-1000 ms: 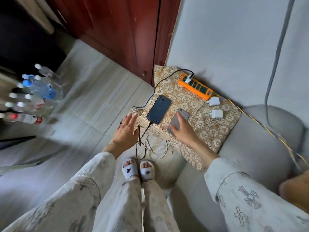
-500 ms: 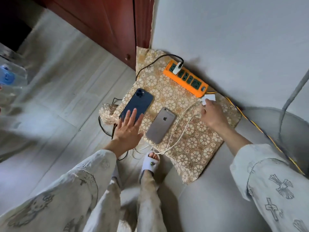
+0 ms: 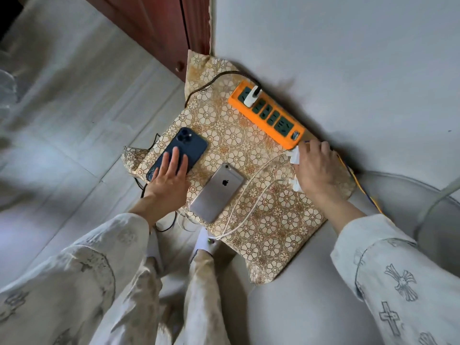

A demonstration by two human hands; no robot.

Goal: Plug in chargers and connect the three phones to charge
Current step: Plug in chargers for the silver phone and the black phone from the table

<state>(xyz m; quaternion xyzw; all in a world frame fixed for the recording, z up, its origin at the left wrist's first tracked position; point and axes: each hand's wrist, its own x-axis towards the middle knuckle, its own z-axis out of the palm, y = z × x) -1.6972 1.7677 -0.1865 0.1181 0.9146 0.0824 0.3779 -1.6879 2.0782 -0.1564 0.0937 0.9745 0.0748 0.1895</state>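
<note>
Since half a second back, right hand (image 3: 314,168) has shifted a little toward the power strip's (image 3: 267,115) near end; left hand (image 3: 167,179) has barely moved. Right hand: palm down at the cloth's (image 3: 268,227) right edge, fingers curled over a white charger (image 3: 295,155) just beside the orange strip's end; whether it is truly pinched, cannot tell. A second white charger (image 3: 295,184) peeks out under the wrist. Left hand: fingers straight and spread, lying flat on the lower half of the dark blue phone (image 3: 185,149), gripping nothing.

Blue phone lies face down at the cloth's left edge, camera toward the far side. Silver phone (image 3: 216,192) lies face down mid-cloth, near the front edge, between the two hands. White cables (image 3: 251,195) loop from the chargers across the cloth and over its front edge. One white plug (image 3: 250,97) sits in the strip's far socket, a black cable (image 3: 211,80) running from it round the far-left corner.

Cloth is gold with a flower print, spread on a low surface against a pale wall; the strip lies along its back edge. Pale tiled floor to the left, dark red wooden door behind.
</note>
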